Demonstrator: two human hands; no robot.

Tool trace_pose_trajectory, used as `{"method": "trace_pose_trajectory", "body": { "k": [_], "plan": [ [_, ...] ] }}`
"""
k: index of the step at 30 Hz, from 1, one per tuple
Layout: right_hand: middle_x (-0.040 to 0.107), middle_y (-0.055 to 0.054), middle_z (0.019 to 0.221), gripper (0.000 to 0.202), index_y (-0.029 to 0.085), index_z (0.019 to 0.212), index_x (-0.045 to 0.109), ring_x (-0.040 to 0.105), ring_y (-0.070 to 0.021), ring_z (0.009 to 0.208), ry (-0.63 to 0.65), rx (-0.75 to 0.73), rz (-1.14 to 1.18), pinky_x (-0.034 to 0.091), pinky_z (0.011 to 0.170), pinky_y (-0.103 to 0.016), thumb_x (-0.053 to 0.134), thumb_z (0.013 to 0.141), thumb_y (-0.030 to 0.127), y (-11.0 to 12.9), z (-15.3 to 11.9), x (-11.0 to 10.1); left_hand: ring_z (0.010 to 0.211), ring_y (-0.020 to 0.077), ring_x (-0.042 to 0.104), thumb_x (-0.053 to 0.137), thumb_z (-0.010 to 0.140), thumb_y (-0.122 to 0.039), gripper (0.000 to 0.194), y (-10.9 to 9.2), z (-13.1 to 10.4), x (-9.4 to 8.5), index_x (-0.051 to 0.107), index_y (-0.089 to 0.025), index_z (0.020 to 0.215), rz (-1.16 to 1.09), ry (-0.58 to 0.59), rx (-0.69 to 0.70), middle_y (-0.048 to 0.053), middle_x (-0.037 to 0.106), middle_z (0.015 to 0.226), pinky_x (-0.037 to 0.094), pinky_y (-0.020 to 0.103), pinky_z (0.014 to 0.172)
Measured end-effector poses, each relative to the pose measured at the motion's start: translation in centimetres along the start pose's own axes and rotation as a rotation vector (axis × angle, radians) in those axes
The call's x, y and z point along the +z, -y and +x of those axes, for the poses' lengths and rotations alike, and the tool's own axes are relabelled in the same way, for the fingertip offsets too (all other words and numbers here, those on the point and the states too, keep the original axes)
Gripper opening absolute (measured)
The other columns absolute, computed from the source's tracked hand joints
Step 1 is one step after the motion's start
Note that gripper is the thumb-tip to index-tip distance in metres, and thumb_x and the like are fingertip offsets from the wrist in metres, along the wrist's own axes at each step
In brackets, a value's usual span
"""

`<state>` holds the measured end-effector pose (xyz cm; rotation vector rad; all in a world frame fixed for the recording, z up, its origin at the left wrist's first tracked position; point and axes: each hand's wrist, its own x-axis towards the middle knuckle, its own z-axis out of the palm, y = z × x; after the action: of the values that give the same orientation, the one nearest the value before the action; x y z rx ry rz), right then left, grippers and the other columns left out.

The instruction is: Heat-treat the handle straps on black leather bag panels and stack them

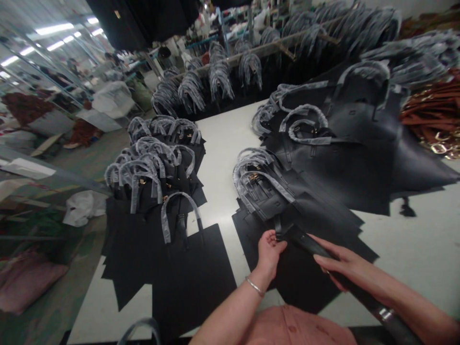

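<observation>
My left hand (270,251) pinches a short black strap (278,228) at the lower end of the right-hand pile of black leather panels (309,201). My right hand (338,261) is closed around a long black strap (362,294), which runs from near my left hand down past my right forearm. A metal piece shows on its lower part. Plastic-wrapped handles (253,175) stand up from the pile just beyond my hands. Left of my hands lies a black panel (194,273) with one wrapped handle (181,199) arching over its top.
Another pile of panels with wrapped handles (147,158) covers the table's left side. Larger black pieces (359,158) lie at right, beside brown straps with gold hardware (434,115). Beyond the white table (215,167), wrapped handles hang on a rail (266,48).
</observation>
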<state>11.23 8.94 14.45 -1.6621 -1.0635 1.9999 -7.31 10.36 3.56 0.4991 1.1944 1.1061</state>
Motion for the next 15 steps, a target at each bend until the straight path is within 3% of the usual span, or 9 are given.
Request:
{"method": "trace_pose_trajectory", "body": {
  "k": [4, 8, 12, 15],
  "plan": [
    [0.050, 0.007, 0.063, 0.078, 0.025, 0.148, 0.030, 0.048, -0.0081, 0.040, 0.056, 0.024, 0.010, 0.033, 0.038, -0.020, 0.060, 0.081, 0.050, -1.2, 0.2, 0.8, 0.076, 0.0134, 0.060, 0.075, 0.058, -0.010, 0.037, 0.3, 0.1, -0.1, 0.063, -0.014, 0.093, 0.043, 0.055, 0.105, 0.005, 0.067, 0.086, 0.044, 0.024, 0.071],
    [0.051, 0.006, 0.065, 0.075, 0.024, 0.148, 0.029, 0.048, -0.0080, 0.039, 0.066, -0.006, 0.063, 0.036, 0.037, -0.020, 0.059, 0.083, 0.048, -0.9, 1.5, 1.3, 0.073, 0.0128, 0.060, 0.073, 0.058, -0.009, 0.038, 0.2, 0.0, -0.5, 0.065, -0.014, 0.094, 0.061, 0.058, 0.070, 0.004, 0.068, 0.082, 0.045, 0.024, 0.069],
    [0.054, 0.005, 0.069, 0.075, 0.025, 0.148, 0.030, 0.049, -0.0081, 0.042, -0.064, -0.073, 0.086, 0.040, 0.039, -0.020, 0.060, 0.083, 0.048, 0.2, 1.9, 0.8, 0.073, 0.0126, 0.061, 0.072, 0.056, -0.007, 0.042, 0.1, 0.0, -0.6, 0.065, -0.013, 0.097, 0.051, 0.031, 0.045, 0.004, 0.069, 0.082, 0.045, 0.024, 0.072],
    [0.053, 0.005, 0.067, 0.076, 0.026, 0.148, 0.030, 0.050, -0.0085, 0.041, 0.004, -0.026, 0.059, 0.039, 0.038, -0.020, 0.062, 0.083, 0.048, 0.2, 1.6, 0.4, 0.074, 0.0132, 0.062, 0.071, 0.059, -0.008, 0.041, 0.2, 0.0, -0.5, 0.066, -0.013, 0.100, 0.043, 0.051, 0.059, 0.005, 0.070, 0.085, 0.045, 0.024, 0.072]
  ]
}}
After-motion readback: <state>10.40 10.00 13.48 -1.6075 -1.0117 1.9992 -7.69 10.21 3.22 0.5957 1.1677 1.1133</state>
